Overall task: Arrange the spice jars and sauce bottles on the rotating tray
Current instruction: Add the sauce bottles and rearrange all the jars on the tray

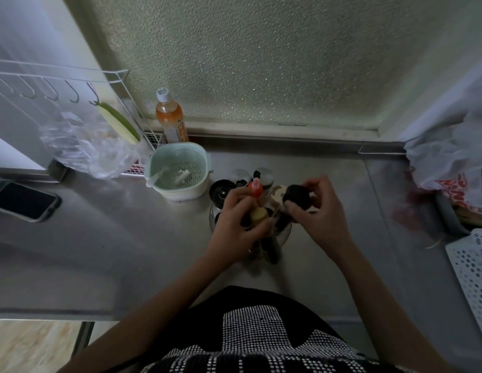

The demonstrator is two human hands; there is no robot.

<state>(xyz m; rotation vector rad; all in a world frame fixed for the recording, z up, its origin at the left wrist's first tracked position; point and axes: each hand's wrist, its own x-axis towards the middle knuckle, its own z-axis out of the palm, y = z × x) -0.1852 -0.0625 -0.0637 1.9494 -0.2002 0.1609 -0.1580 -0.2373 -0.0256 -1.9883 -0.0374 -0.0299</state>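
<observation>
Head view: left hand [238,222] grips tan-capped bottle [258,215] on tray [284,234]; right hand [319,211] holds black-lidded jar [297,196].

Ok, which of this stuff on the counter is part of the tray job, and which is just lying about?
Job:
rotating tray
red-capped bottle, left hand
dark-lidded jar, right hand
jars behind

Lying about:
phone
green strainer basket
orange drink bottle
plastic bags

Dim scene, weak daylight diffused through the frosted window [248,63], edges bent by wide-angle distortion, corners softly blurred.
</observation>
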